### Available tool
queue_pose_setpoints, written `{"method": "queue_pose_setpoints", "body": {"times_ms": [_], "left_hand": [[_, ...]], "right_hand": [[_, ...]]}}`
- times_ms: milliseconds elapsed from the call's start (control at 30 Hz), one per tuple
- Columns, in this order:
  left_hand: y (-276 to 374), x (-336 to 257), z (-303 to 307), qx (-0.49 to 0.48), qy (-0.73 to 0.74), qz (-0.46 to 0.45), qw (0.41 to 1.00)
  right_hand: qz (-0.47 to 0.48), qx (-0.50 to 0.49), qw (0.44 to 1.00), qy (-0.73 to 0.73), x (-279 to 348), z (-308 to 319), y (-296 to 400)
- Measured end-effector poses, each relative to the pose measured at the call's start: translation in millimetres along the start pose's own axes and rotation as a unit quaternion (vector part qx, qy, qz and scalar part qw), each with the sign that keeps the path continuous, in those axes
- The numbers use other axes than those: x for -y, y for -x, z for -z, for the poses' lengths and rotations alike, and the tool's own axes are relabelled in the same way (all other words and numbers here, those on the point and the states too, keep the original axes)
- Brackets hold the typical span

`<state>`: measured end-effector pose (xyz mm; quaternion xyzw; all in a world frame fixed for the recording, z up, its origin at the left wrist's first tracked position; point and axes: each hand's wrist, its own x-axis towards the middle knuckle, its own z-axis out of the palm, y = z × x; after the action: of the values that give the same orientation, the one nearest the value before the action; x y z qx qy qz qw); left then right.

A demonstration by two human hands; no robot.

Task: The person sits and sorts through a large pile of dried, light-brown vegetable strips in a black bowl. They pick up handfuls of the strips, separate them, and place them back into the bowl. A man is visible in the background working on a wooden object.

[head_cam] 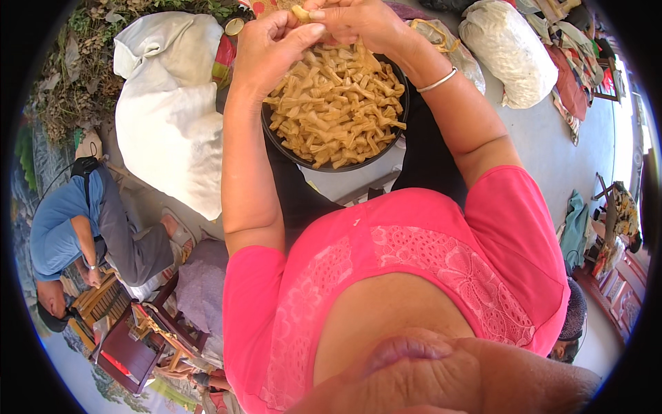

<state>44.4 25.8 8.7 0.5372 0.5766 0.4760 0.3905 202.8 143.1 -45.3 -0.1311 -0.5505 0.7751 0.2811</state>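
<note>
My left hand [282,44] and my right hand [357,20] meet at the top of the view, above a dark round pan. A small pale yellow strip [301,13], seemingly tofu skin, is pinched between their fingers, partly covered by them. My right wrist wears a silver bangle. Under my hands, between my knees, the pan [279,147] is heaped with yellowish-brown knotted strips [336,103] that look like tofu-skin knots. Their ends are pleated and flared. My forearms and hands hide parts of the pan's far rim.
White sheeting [165,114] lies left of my arm, with a round lid [234,26] near it. Pulled peanut plants [67,72] pile up at far left. A stuffed white sack [509,54] rests on the right floor. A person in blue [67,217] sits bent over at left.
</note>
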Motion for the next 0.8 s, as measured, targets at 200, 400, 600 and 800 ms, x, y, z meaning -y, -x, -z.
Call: {"method": "queue_pose_setpoints", "body": {"times_ms": [200, 400, 600, 800], "left_hand": [[-2, 8, 18, 0.116, 0.259, 0.055, 0.957], [3, 8, 27, 0.196, 0.396, 0.012, 0.897], [4, 8, 40, 0.187, 0.135, 0.065, 0.971], [5, 19, 18, 0.035, -0.068, -0.042, 0.996]], "right_hand": [[-0.014, 0.075, 0.997, 0.018, 38, 1, 15], [-0.031, 0.086, 0.980, 0.174, 66, 36, 27], [-0.050, 0.100, 0.970, 0.215, 51, 21, 20], [-0.020, 0.109, 0.963, 0.244, 38, 21, 17]]}}
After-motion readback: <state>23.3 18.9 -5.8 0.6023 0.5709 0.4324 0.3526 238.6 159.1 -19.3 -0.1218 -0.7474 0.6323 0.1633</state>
